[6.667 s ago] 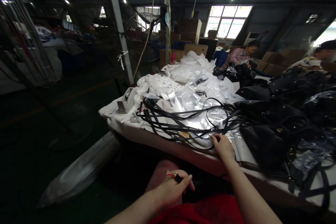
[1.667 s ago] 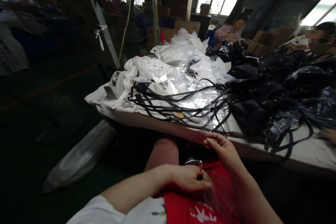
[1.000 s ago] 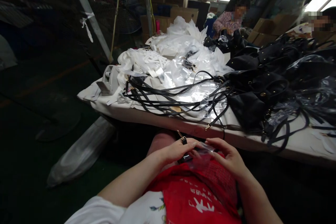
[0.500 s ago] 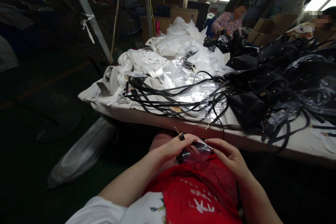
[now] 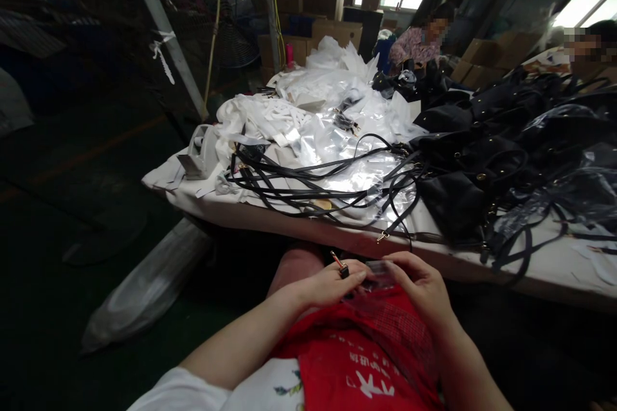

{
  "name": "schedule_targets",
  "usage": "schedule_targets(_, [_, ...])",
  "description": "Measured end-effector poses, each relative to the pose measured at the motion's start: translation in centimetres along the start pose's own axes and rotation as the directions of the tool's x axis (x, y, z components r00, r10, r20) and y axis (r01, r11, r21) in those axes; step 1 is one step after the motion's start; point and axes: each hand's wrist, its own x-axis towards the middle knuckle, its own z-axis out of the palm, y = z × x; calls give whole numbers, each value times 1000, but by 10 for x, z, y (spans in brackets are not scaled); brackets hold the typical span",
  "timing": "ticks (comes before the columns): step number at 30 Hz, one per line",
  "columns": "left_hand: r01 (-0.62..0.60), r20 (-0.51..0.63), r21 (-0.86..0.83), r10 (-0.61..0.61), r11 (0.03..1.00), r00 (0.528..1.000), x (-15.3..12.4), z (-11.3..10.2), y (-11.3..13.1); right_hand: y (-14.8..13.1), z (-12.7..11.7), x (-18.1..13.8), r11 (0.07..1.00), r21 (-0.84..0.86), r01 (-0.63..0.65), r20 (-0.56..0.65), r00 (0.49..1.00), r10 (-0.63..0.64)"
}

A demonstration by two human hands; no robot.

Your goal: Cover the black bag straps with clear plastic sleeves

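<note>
My left hand is closed around a black strap; its end with a metal clasp sticks up past the knuckles. A small clear plastic bag spans the gap between my hands, above my red apron. With thumb and fingers, my right hand pinches the bag's right side. The rest of the strap is hidden by my left hand and the bag. In front of my hands, several long black straps lie along the near part of the table.
Black bags cover the table's right side. Clear plastic bags and white wrapping are heaped in the middle. A tape dispenser stands at the left corner. A co-worker sits across, another person at far right.
Both hands still hold the plastic bag. The bag now looks more bunched between them, and my left hand with the clasp has shifted slightly right and down.
</note>
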Motion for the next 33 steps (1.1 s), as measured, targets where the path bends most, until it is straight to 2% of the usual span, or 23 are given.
schedule_targets(6, [-71, 44, 286, 61, 956, 997, 1, 0, 3, -4, -1, 2, 1000, -19, 12, -37, 999, -13])
schedule_targets(8, [-64, 48, 312, 52, 948, 997, 1, 2, 2, -6, -2, 3, 997, -68, 32, -30, 999, -34])
schedule_targets(12, [-91, 64, 353, 73, 931, 995, 1, 4, 1, -8, 0, 6, 985, -166, 38, 83, 996, -24])
schedule_targets(15, [-110, 66, 364, 92, 925, 994, -1, 3, 4, -5, 2, 6, 975, -217, 36, 108, 994, -13])
schedule_targets(18, [-120, 59, 333, 106, 935, 993, -2, 2, 6, -4, 4, 6, 965, -257, 56, 129, 991, -23])
schedule_targets(21, [-131, 41, 281, 124, 951, 991, -4, 1, 7, -7, 1, 5, 956, -282, 79, 205, 978, -21])
schedule_targets(25, [-143, 11, 257, 145, 956, 989, -2, 1, 4, -9, 2, -2, 950, -278, 146, 388, 921, -28])
schedule_targets(27, [-132, -9, 235, 138, 963, 990, 0, 3, 1, -7, 8, -8, 938, -307, 161, 432, 902, -13])
schedule_targets(30, [-61, -65, 70, 66, 996, 996, 3, 5, -4, -1, 20, -15, 913, -371, 171, 409, 913, -5])
schedule_targets(33, [-35, -107, -123, 21, 992, 994, 4, 2, -4, 6, 27, -15, 906, -388, 166, 333, 942, -29])
